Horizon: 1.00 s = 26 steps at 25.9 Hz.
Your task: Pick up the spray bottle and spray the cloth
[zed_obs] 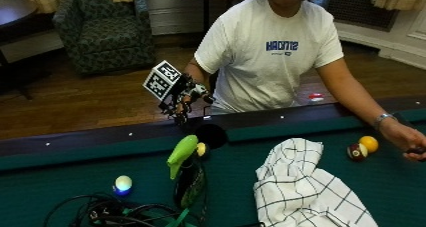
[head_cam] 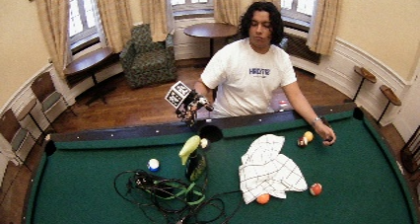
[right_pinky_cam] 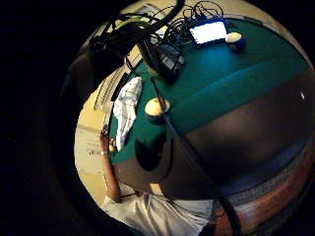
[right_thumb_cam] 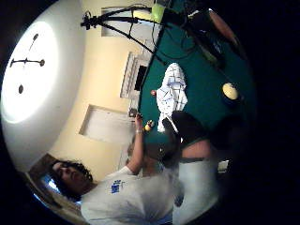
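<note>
Above the rail, my right hand (zed_obs: 181, 98) hangs with fingers loosely curled, holding nothing. Below it and further onto the table (zed_obs: 66, 179), the bottle (zed_obs: 187, 174) stands upright, green head towards me. Beside it, on my left, lies the cloth (zed_obs: 306, 189); my right hand is nearer to the bottle.

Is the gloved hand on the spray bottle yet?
Apart. The outside view shows the gloved hand raised over the table's rail, with rail and felt plainly visible between it and the spray bottle standing on the table.
</note>
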{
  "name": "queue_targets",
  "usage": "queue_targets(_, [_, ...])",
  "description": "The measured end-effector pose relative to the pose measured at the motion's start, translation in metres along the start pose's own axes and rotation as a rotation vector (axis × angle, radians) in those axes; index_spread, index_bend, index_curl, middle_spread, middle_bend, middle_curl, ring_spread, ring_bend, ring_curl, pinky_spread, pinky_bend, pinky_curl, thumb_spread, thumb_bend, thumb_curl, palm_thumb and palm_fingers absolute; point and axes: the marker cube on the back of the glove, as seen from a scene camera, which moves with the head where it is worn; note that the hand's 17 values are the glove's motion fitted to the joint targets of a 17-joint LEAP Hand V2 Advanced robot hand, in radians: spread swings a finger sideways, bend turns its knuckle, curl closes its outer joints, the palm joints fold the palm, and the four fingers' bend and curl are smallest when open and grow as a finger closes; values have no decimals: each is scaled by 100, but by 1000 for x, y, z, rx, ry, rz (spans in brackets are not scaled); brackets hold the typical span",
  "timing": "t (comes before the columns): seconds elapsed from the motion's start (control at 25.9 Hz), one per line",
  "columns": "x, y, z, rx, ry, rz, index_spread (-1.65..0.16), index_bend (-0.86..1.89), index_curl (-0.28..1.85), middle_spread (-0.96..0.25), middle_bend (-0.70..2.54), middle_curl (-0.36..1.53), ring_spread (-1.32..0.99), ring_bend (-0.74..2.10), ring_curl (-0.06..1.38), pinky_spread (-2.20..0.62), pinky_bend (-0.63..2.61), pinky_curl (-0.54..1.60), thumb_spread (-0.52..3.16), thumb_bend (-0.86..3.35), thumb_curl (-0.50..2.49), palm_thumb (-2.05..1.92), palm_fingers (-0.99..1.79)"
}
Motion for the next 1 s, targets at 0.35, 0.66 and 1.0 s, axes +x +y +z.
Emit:
queue_targets(0.35, [-1, -29, 18, -26, -16, 17, -37, 14, 26, -8, 19, 34, -7, 39, 30, 19, 35, 33, 104, -2, 34, 78, 60])
queue_targets(0.66, [8, -54, 30, 38, -63, 79, -37, 13, 27, -8, 18, 34, -7, 39, 31, 19, 35, 34, 103, -1, 34, 80, 60])
queue_targets(1.0, [17, -75, 29, 204, -112, 162, -32, 12, 29, -15, 24, 37, -14, 49, 34, -10, 47, 36, 103, 0, 39, 90, 123])
